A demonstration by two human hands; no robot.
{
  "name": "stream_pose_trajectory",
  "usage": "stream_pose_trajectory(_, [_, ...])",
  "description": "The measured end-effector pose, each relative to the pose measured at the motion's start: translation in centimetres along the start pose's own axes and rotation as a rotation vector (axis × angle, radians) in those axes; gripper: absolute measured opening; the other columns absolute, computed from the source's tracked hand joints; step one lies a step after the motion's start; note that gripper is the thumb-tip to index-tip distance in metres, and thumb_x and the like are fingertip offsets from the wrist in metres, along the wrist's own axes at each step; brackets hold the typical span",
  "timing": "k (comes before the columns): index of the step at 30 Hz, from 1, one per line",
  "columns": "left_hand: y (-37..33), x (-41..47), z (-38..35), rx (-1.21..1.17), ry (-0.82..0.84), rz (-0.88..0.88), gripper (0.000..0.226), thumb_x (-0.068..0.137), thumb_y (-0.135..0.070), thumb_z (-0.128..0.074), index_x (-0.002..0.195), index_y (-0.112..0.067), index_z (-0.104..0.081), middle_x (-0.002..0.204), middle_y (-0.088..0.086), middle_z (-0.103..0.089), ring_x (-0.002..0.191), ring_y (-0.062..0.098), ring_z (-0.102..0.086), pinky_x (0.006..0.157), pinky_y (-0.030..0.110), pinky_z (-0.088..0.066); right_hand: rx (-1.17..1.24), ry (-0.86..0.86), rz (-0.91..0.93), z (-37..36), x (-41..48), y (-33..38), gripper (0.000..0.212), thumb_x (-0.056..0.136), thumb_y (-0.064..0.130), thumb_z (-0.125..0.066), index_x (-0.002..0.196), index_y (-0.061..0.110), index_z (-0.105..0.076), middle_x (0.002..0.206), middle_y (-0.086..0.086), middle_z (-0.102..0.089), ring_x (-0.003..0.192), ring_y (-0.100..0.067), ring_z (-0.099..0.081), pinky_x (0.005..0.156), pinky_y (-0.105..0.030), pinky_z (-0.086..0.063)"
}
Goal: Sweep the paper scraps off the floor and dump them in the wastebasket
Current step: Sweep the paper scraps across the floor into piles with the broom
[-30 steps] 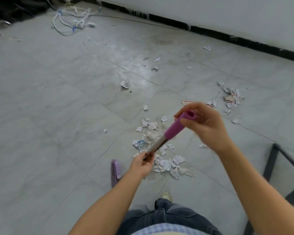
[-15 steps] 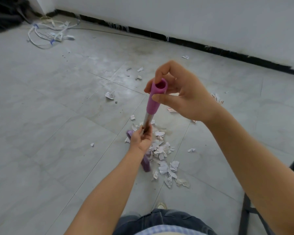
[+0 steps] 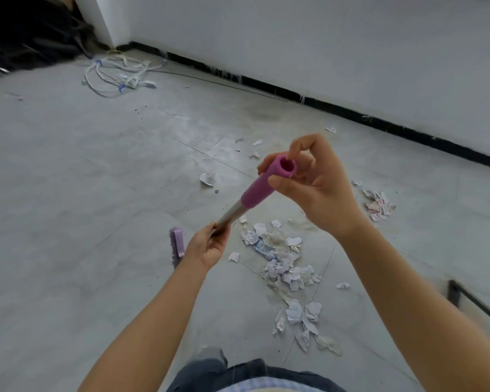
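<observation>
Two hands hold one broom. Its purple plastic brush head (image 3: 177, 246) sits at the grey tiled floor (image 3: 68, 193). The left hand (image 3: 210, 246) grips the silver metal shaft (image 3: 232, 213); the right hand (image 3: 317, 188) pinches the pink cylindrical grip (image 3: 266, 183). Torn white paper scraps (image 3: 283, 261) lie heaped just right of the head.

Matt pink plastic broom grip (image 3: 262, 184), shiny metal shaft (image 3: 232, 214), crumpled paper scraps (image 3: 280, 258)

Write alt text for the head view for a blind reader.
A person holds a broom in both hands: right hand holding its pink top end, left hand gripping the metal shaft lower down. Its purple head is near the grey floor, left of a pile of torn paper scraps. White cables lie by the wall.
</observation>
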State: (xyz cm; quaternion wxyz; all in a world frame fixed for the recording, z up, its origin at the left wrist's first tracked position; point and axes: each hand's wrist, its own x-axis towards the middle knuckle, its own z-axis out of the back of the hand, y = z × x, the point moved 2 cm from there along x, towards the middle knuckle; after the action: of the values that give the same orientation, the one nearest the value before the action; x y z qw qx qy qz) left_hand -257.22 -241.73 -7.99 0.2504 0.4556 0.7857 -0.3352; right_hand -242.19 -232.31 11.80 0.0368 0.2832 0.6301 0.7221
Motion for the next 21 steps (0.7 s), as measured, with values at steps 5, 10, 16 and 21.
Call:
stream_pose_trajectory(5, [-7.1,2.6,5.7,0.111,-0.148,0.005,0.023,0.100,-0.004,-0.039,0.081,0.005,-0.048,0.052,0.020,-0.062,0.036,0.024,-0.064,0.034,0.028,-0.052,0.105,-0.146,-0.121,-5.5,1.6,-5.2,0.034,0.072,0.006,-0.063,0.076,0.035,-0.046,0.082,0.004,-0.071,0.083,-0.016,-0.065,0.073,-0.028,-0.052])
stream_pose_trajectory(10, [-11.9,4.6,9.9,0.152,-0.260,0.047,0.022,0.100,-0.005,-0.040,0.079,0.002,-0.045,0.079,0.018,-0.051,0.047,0.028,-0.064,0.061,0.024,-0.059,0.208,-0.304,-0.312,-10.4,2.5,-9.9,0.037,0.077,-0.015,-0.057,0.085,0.017,-0.041,0.077,0.001,-0.072,0.079,-0.016,-0.066,0.069,-0.026,-0.051])
stream_pose_trajectory(16, [-14.4,7.7,13.0,0.204,-0.372,0.145,0.022,0.099,-0.001,-0.040,0.078,0.002,-0.046,0.078,0.018,-0.049,0.067,0.024,-0.051,0.060,0.023,-0.058,0.151,-0.355,-0.536,-14.1,3.6,-14.4,0.035,0.074,-0.016,-0.061,0.091,0.014,-0.057,0.080,0.003,-0.071,0.078,-0.007,-0.067,0.067,-0.018,-0.052])
stream_pose_trajectory(21, [-15.0,10.4,10.5,0.266,-0.391,0.222,0.023,0.099,-0.003,-0.043,0.076,0.004,-0.046,0.077,0.019,-0.049,0.059,0.029,-0.056,0.029,0.029,-0.048,0.118,-0.385,-0.577,-11.6,7.2,-16.8,0.032,0.076,-0.013,-0.062,0.088,0.016,-0.066,0.080,0.010,-0.073,0.080,-0.004,-0.067,0.065,-0.014,-0.051])
